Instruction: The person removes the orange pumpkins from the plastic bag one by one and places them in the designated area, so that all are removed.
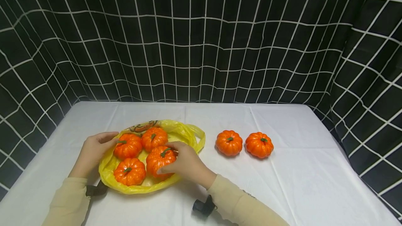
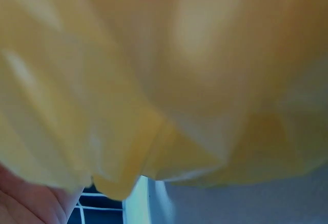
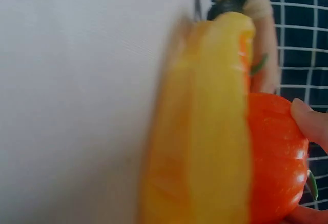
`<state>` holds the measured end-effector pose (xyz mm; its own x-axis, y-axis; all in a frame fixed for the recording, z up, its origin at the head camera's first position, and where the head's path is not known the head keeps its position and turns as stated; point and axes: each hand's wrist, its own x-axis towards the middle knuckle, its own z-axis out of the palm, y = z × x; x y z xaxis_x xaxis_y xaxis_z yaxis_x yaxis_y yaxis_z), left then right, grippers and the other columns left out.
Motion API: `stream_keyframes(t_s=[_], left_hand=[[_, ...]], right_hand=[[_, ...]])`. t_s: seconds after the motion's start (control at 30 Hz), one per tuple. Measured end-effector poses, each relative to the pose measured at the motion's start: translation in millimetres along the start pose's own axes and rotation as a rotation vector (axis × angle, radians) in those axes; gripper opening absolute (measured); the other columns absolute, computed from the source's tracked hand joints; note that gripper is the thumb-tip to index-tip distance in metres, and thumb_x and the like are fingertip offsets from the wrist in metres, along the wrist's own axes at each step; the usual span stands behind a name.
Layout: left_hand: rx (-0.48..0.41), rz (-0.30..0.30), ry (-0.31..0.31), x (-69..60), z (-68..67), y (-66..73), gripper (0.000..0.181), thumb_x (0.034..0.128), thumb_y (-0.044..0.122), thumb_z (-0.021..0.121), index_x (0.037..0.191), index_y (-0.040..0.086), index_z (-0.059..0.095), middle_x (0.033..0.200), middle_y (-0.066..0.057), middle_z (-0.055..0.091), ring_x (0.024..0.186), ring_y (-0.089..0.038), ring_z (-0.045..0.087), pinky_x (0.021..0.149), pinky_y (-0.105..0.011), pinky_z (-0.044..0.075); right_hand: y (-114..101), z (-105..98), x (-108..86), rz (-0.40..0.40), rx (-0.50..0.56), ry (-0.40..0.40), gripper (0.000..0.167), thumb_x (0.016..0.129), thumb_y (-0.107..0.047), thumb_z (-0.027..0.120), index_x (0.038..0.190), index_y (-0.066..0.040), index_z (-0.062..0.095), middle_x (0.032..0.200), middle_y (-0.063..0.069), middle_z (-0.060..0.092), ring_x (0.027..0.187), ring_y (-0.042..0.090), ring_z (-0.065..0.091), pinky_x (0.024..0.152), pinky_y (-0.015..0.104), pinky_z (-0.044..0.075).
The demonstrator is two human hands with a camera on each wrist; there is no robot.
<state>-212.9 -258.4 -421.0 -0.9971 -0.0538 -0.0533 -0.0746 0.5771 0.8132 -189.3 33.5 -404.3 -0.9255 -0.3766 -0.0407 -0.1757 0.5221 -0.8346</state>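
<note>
A yellow plastic bag (image 1: pixel 138 189) lies spread wide on the left part of the table, several small orange pumpkins inside it. My right hand (image 1: pixel 188 163) grips the front right pumpkin (image 1: pixel 157 161), thumb on the near side and fingers on the far side. The right wrist view shows that pumpkin (image 3: pixel 277 157) beside the bag's raised side (image 3: pixel 200 131). At the bag's left edge, my left hand (image 1: pixel 95 149) holds the rim, its fingertips partly hidden. Near it are the left pumpkins, one behind (image 1: pixel 128 146) and one in front (image 1: pixel 130 172). Another pumpkin (image 1: pixel 154 138) sits at the back.
Two more pumpkins, one (image 1: pixel 229 143) and another (image 1: pixel 259 145), stand side by side to the right of the bag. A bag handle loop (image 1: pixel 201 138) sticks out rightward. The white-covered table (image 1: pixel 314 184) is bordered by a black curtain (image 1: pixel 201 44) with white grid lines.
</note>
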Motion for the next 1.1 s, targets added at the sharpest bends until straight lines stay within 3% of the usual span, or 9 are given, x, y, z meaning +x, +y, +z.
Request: stream_keyframes(t_s=[0.33, 0.5, 0.6, 0.83, 1.1], left_hand=[[0.005, -0.029, -0.025, -1.6, 1.1, 2.9, 0.053, 0.1013, 0.035, 0.053, 0.139, -0.001, 0.054, 0.142, -0.026, 0.055, 0.135, -0.041, 0.047, 0.111, -0.051, 0.045], [0.004, -0.022, -0.022, -0.4, 0.4, 1.2, 0.054, 0.1010, 0.037, 0.054, 0.139, -0.001, 0.054, 0.142, -0.025, 0.055, 0.136, -0.040, 0.047, 0.111, -0.051, 0.045], [0.000, -0.013, -0.019, -0.7, -0.4, 0.8, 0.054, 0.1011, 0.037, 0.054, 0.139, -0.001, 0.054, 0.141, -0.025, 0.056, 0.136, -0.040, 0.047, 0.111, -0.050, 0.044], [0.000, -0.003, -0.018, -1.2, -1.2, 1.5, 0.052, 0.1011, 0.036, 0.054, 0.138, -0.001, 0.055, 0.140, -0.026, 0.057, 0.135, -0.040, 0.048, 0.108, -0.045, 0.048], [-0.003, -0.008, -0.017, -1.1, -0.7, 0.8, 0.053, 0.1010, 0.036, 0.054, 0.138, -0.002, 0.055, 0.139, -0.026, 0.057, 0.135, -0.040, 0.048, 0.111, -0.051, 0.044]], right_hand=[[0, -46, -20.2, -0.018, 0.092, 0.116, 0.079, 0.067, -0.022, 0.092, 0.136, -0.002, 0.057, 0.139, 0.012, 0.060, 0.125, 0.036, 0.060, 0.104, 0.043, 0.053], [11, -64, -31.9, -0.016, 0.140, 0.170, 0.077, 0.067, -0.015, 0.091, 0.135, -0.001, 0.058, 0.138, 0.012, 0.061, 0.129, 0.033, 0.058, 0.108, 0.045, 0.049], [16, -74, -38.8, -0.010, 0.145, 0.175, 0.077, 0.068, -0.015, 0.090, 0.136, 0.000, 0.057, 0.139, 0.013, 0.060, 0.132, 0.032, 0.055, 0.111, 0.046, 0.046], [20, -97, -56.6, 0.044, 0.112, 0.216, 0.074, 0.070, -0.020, 0.090, 0.136, -0.008, 0.058, 0.139, 0.011, 0.059, 0.123, 0.031, 0.062, 0.102, 0.042, 0.054], [35, -119, -75.3, 0.089, 0.123, 0.250, 0.074, 0.072, -0.022, 0.089, 0.138, -0.009, 0.056, 0.145, 0.012, 0.053, 0.130, 0.035, 0.056, 0.106, 0.044, 0.050]])
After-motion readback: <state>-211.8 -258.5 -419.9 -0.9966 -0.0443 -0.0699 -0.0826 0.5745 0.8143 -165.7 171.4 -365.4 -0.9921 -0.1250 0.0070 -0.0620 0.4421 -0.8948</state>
